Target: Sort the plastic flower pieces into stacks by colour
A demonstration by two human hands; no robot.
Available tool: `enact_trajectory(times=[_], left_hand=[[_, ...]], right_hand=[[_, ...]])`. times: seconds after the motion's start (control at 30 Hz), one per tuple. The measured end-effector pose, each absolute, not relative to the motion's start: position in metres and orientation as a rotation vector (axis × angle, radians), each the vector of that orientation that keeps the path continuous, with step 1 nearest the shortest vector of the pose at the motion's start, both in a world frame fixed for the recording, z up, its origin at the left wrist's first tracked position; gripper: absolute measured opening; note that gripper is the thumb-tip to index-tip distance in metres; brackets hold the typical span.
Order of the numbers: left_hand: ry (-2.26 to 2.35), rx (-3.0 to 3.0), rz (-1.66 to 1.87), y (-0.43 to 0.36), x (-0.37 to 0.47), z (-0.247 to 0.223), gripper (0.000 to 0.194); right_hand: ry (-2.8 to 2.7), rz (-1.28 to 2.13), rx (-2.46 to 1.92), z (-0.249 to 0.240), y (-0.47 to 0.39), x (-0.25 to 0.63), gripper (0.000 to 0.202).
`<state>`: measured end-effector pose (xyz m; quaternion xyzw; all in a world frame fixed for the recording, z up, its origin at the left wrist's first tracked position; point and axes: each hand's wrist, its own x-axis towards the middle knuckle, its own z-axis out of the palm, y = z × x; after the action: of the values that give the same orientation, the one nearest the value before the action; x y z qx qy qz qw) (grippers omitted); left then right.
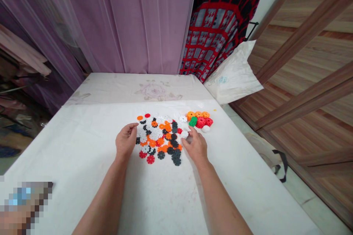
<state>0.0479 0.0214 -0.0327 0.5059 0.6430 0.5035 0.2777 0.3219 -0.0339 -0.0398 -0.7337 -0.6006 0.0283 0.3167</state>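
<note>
Pinching white disc (184, 134) between thumb and forefinger of right hand (197, 144); holding left hand (125, 141) curled beside loose disc pile (152, 142) on desk (165, 198), cannot tell whether gripping.

Item (27, 202) toward surface's (165, 198) near left corner was pixelated. Yellow speck (214, 110) by right edge was too small to identify. Grip of left hand (126, 141) seemed hidden.

Left forearm (106, 194) and right forearm (220, 194), both bare, converge forward. Left hand (125, 143): fingers bent inward, thumb close to forefinger. Right hand (196, 145): thumb and forefinger directed inward, tips apart.
</note>
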Motion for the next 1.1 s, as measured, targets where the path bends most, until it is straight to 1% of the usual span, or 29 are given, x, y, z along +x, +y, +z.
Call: enact_trajectory(times=[0.57, 0.87, 1.1], left_hand=[[1.755, 1.381, 1.324, 0.021, 0.046, -0.032, 0.036], [1.739, 1.376, 1.346, 0.022, 0.046, -0.029, 0.032], [1.778, 1.355, 1.312, 0.021, 0.047, -0.027, 0.035]], right_hand=[[-1.349, 0.102, -1.986, -0.046, -0.048, 0.355, 0.056], [-1.241, 0.051, -2.032, -0.049, -0.062, 0.406, 0.058], [-1.226, 0.011, -2.070, -0.052, -0.047, 0.436, 0.054]])
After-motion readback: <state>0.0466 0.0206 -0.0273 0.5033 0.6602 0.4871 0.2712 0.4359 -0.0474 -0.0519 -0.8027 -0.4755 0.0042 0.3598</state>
